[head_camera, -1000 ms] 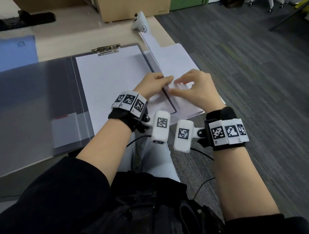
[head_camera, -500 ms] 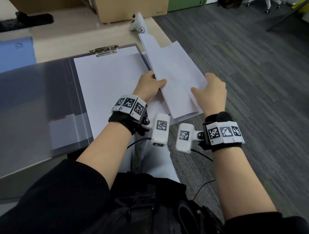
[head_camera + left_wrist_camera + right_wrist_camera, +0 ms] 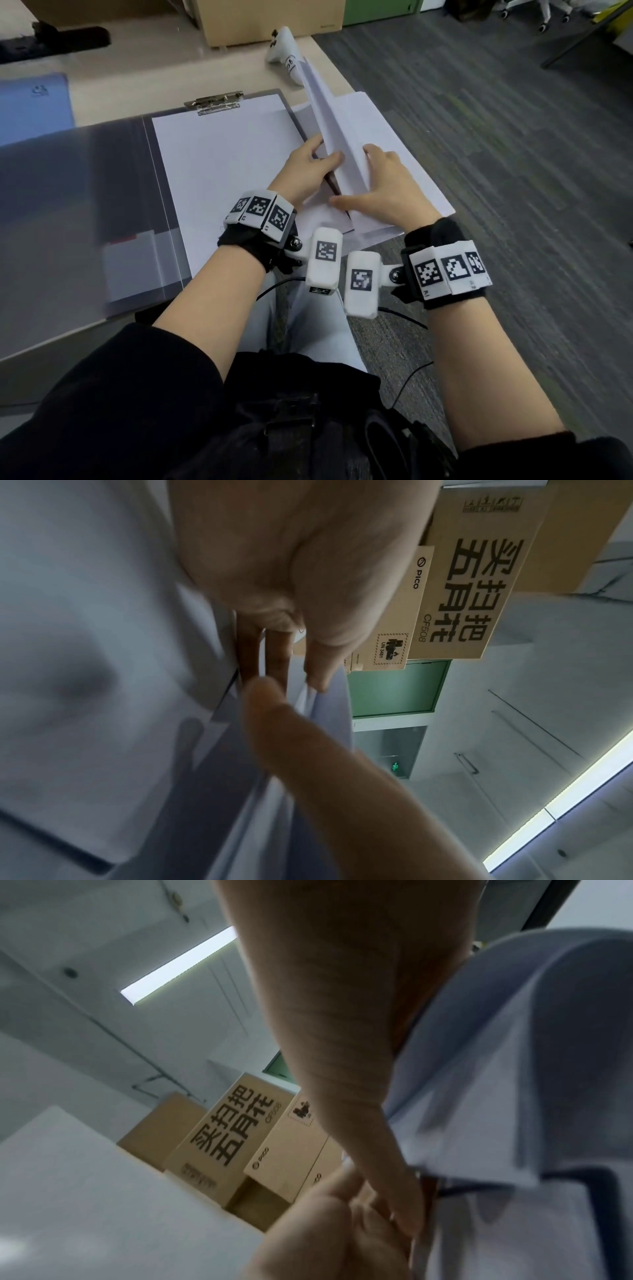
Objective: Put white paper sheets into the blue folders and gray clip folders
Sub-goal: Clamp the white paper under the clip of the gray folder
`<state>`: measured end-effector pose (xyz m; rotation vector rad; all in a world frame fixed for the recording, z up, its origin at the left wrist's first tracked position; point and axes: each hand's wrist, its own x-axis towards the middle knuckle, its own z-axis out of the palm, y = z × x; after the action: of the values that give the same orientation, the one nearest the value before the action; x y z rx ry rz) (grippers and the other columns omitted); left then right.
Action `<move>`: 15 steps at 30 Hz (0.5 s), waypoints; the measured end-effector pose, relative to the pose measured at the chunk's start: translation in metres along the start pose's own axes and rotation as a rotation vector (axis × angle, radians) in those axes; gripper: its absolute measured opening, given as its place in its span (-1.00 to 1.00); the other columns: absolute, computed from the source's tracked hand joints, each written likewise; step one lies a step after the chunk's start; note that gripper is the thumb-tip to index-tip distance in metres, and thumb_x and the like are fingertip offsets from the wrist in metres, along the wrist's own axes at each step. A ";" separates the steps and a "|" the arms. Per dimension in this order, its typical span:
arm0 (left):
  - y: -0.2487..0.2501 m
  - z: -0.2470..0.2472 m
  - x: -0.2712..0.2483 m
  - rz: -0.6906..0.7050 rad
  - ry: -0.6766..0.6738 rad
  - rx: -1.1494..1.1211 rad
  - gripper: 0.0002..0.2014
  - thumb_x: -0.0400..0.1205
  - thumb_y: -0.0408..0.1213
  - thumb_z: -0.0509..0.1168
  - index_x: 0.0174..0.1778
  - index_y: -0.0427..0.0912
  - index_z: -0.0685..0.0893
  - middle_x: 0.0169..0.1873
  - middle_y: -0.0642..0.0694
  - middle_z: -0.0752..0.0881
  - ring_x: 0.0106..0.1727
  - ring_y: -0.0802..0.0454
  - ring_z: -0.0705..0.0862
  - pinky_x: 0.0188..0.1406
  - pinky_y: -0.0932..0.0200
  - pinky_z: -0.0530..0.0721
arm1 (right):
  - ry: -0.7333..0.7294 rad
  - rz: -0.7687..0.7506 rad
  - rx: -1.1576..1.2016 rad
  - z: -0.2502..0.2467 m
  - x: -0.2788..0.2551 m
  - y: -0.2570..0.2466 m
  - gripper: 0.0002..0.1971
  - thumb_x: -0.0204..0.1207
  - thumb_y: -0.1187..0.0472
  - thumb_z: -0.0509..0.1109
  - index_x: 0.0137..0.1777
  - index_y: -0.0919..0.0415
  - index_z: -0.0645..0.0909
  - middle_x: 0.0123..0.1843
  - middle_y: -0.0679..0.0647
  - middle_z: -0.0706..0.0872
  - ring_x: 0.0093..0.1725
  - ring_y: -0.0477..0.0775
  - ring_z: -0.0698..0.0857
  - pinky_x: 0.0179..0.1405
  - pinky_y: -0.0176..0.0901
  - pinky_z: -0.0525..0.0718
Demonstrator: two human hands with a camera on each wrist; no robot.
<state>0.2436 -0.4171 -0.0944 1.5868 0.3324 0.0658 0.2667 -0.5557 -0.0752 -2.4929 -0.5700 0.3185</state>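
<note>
Your left hand (image 3: 306, 169) and right hand (image 3: 383, 190) both pinch a raised white paper sheet (image 3: 337, 137), tilted on edge above the loose white paper stack (image 3: 404, 161). At ten o'clock lies the open gray clip folder (image 3: 226, 164) on the pale worktop (image 3: 144, 78); at eleven, a blue folder (image 3: 34, 106).

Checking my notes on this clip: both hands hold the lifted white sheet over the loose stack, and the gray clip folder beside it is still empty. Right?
Not quite. The gray clip folder already has paper under its clip, as the head view shows. The rest stands: left hand and right hand hold the lifted white sheet over the loose stack.
</note>
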 end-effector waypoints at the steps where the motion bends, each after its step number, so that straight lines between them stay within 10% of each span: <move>1: 0.002 0.000 -0.002 0.002 -0.005 -0.008 -0.76 0.68 -0.28 0.24 0.23 -0.25 0.60 -0.30 -0.03 0.77 -0.18 -0.01 0.75 -0.11 0.27 0.70 | -0.025 -0.012 -0.055 0.004 -0.001 -0.003 -0.04 0.35 -0.05 0.54 0.63 0.16 0.07 0.47 0.22 0.35 0.39 0.25 0.48 0.27 0.04 0.48; 4: 0.005 0.000 -0.007 0.011 -0.014 -0.023 -0.71 0.73 -0.31 0.13 0.22 -0.46 0.58 -0.43 0.11 0.69 -0.37 0.30 0.65 -0.43 0.55 0.53 | -0.003 -0.009 -0.168 0.013 -0.003 -0.008 -0.06 0.44 0.08 0.42 0.67 0.09 -0.12 0.47 0.26 0.35 0.31 0.36 0.53 0.17 0.12 0.55; 10: 0.015 -0.017 -0.018 -0.022 -0.077 -0.023 -0.71 0.73 -0.29 0.14 0.33 -0.24 0.56 0.06 -0.25 0.69 0.05 0.00 0.63 0.15 0.22 0.60 | 0.105 0.001 -0.221 0.011 -0.010 -0.016 -0.36 0.63 0.18 0.11 0.67 0.15 -0.03 0.40 0.34 0.43 0.23 0.44 0.54 0.04 0.13 0.48; 15: 0.021 -0.045 -0.028 -0.089 -0.015 -0.020 -0.76 0.69 -0.25 0.21 0.25 -0.16 0.60 -0.01 -0.12 0.73 0.10 -0.04 0.60 -0.19 0.36 0.75 | 0.327 0.065 -0.222 -0.007 -0.017 -0.023 -0.53 0.50 0.46 0.04 0.42 0.27 0.34 0.18 0.39 0.60 0.10 0.45 0.58 -0.19 0.01 0.30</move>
<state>0.2096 -0.3809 -0.0673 1.5501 0.3888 -0.0109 0.2467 -0.5488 -0.0549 -2.7027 -0.4078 -0.1375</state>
